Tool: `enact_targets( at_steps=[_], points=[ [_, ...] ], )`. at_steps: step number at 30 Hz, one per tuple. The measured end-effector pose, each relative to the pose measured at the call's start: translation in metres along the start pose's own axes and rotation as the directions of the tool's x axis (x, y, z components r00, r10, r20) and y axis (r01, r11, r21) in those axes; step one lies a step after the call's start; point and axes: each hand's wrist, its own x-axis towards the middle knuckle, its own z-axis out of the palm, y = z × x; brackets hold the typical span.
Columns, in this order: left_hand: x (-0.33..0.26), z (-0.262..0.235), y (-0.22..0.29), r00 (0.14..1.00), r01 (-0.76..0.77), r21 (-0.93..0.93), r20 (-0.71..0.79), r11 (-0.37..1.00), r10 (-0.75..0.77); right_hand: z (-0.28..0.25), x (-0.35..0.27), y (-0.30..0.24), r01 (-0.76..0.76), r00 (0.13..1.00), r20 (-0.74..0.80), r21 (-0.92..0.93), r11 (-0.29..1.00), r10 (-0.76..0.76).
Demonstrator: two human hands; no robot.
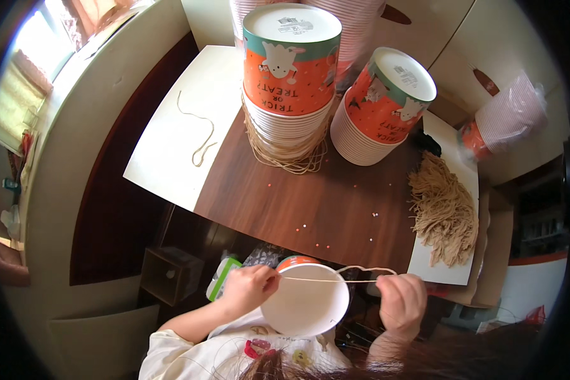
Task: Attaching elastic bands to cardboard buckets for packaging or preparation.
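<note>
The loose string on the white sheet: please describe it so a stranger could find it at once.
Start at the dark wooden table, then go to the white sheet on its left part. The loose string lies there alone as one thin wavy line, unlike the bundle piled on the right.

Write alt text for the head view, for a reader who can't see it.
Two bare hands stretch a beige string across the open mouth of a white paper bucket: left hand pinching one end, right hand the other. Beyond, on the brown wooden table, stand two stacks of orange paper buckets and a pile of cut strings.

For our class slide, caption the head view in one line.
Left hand and right hand stretch tan string across a white paper cup.
</note>
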Motion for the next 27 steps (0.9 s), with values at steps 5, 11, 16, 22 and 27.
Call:
enact_targets(
  at_steps=[5, 11, 16, 22, 27],
  points=[
    [0.048, -0.051, 0.011, 0.989, -0.133, -0.084, 0.053, 0.988, 0.138, -0.025, -0.020, 0.029, -0.088, 0.992, 0.081, -0.156, 0.984, 0.102],
    [0.126, -0.046, 0.026, 0.950, -0.291, 0.043, 0.134, 0.956, 0.283, -0.049, -0.063, 0.045, -0.267, 0.959, 0.003, -0.325, 0.907, 0.283],
    [0.185, -0.016, 0.026, 0.916, -0.340, 0.047, 0.244, 0.939, 0.320, -0.066, -0.094, 0.054, -0.435, 0.893, -0.069, -0.380, 0.816, 0.444],
    [0.229, 0.009, 0.034, 0.849, -0.408, 0.039, 0.385, 0.912, 0.363, -0.068, -0.112, 0.049, -0.691, 0.685, 0.086, -0.237, 0.683, 0.723],
    [0.210, -0.007, 0.050, 0.877, -0.479, -0.010, 0.048, 0.878, 0.479, -0.035, -0.105, 0.034, -0.718, 0.470, 0.426, 0.693, 0.054, 0.773]
  ],
)
